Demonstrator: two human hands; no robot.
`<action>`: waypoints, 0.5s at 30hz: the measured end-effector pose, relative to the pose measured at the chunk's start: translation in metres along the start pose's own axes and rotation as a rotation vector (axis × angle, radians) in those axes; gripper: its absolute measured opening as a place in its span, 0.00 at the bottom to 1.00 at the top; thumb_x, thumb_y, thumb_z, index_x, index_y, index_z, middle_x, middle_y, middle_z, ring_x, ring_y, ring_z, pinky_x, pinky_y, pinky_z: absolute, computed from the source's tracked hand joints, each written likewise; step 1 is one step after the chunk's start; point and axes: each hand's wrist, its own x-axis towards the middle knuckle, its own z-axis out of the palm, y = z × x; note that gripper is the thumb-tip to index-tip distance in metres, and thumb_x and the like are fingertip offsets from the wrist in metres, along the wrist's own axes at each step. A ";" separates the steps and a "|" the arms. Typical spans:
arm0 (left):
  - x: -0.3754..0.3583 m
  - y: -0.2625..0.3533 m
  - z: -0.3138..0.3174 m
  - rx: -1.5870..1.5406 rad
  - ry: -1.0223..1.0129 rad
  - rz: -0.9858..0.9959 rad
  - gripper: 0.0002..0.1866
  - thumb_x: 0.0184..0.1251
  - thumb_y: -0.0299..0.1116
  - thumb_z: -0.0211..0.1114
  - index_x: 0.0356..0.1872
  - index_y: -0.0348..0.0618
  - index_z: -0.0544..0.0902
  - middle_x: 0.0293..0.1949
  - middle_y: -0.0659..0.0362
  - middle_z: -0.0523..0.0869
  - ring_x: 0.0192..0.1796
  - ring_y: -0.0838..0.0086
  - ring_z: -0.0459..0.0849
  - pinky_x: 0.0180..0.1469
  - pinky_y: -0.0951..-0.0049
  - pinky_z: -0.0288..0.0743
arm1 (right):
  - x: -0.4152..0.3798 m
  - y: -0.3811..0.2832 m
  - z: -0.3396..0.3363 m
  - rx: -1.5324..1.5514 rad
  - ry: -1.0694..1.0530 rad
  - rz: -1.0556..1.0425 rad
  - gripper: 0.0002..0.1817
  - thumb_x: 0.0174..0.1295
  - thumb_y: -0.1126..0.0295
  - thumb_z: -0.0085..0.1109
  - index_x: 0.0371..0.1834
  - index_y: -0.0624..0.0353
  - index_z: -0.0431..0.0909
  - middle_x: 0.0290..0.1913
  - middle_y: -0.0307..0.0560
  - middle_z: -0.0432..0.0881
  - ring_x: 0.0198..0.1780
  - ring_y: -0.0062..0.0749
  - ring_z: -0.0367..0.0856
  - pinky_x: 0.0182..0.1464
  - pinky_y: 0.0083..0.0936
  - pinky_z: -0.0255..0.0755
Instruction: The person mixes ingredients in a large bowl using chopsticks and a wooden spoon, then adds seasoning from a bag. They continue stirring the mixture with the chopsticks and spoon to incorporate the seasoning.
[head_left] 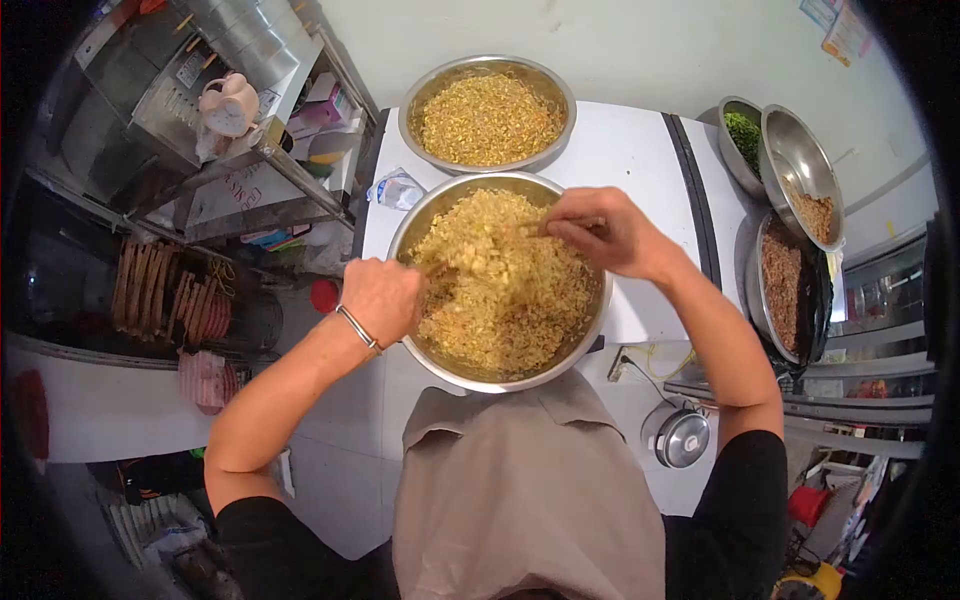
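A wide metal bowl (598, 330) full of a yellowish, grain-like chopped mix (480, 320) stands in front of my apron. Over its left rim, my left hand (385, 297) is closed in a fist around what looks like a thin brown wooden stick (436, 268), its far end sunk in the mix. My right hand (600, 228) reaches over the bowl from the right, fingers pinched on a similar thin light-brown stick (532, 229). Between the hands, part of the mix is lifted and smeared by motion. The sticks' full shape is hidden.
Behind stands a second metal bowl (570, 125) of yellow mix on the white surface (640, 170). A plastic packet (395, 189) lies to the left. At right are bowls with chopped greens (742, 138) and brown mince (780, 290). A metal shelf (265, 140) borders the left.
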 end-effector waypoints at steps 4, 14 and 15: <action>0.027 -0.012 0.011 0.130 -0.066 -0.040 0.05 0.56 0.33 0.65 0.29 0.48 0.87 0.25 0.51 0.88 0.30 0.58 0.89 0.34 0.60 0.81 | 0.010 0.041 -0.001 -0.314 -0.035 0.070 0.07 0.63 0.69 0.58 0.38 0.57 0.85 0.36 0.51 0.85 0.38 0.47 0.83 0.42 0.39 0.77; -0.008 -0.016 0.108 -0.410 -0.664 -0.176 0.16 0.60 0.43 0.67 0.35 0.39 0.89 0.35 0.44 0.89 0.42 0.55 0.89 0.43 0.61 0.81 | -0.093 0.095 0.073 0.460 0.058 0.801 0.10 0.65 0.70 0.56 0.36 0.63 0.86 0.32 0.49 0.87 0.26 0.31 0.85 0.29 0.27 0.81; -0.013 -0.010 0.127 -0.543 -0.674 -0.132 0.18 0.60 0.44 0.68 0.33 0.36 0.89 0.33 0.43 0.88 0.40 0.55 0.88 0.43 0.62 0.81 | -0.097 0.087 0.087 0.665 0.132 0.822 0.11 0.66 0.70 0.56 0.34 0.66 0.86 0.30 0.48 0.86 0.24 0.28 0.84 0.26 0.26 0.81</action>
